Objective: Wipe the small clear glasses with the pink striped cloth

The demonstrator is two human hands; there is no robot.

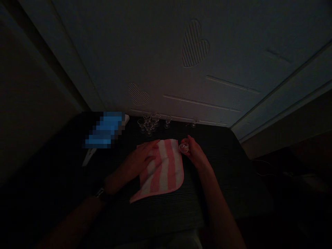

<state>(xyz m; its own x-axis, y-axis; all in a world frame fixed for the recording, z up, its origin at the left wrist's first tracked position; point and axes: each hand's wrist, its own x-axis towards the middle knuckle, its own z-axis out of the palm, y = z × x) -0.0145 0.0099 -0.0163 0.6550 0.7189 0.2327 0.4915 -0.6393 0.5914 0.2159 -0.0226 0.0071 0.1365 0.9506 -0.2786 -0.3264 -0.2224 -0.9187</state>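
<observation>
1 head-worn view, facing forward-down

The striped towel (163, 166) looks like soft, matt cloth with a slightly rough, fuzzy nap, and the small goblets (148, 128) are clear, smooth and glossy, like glass. The dark bench (166, 216) has a matt, finely ridged surface like wood grain, while the pale wall panel (155, 62) looks matt, with raised, ribbed hearts (195, 45).
</observation>
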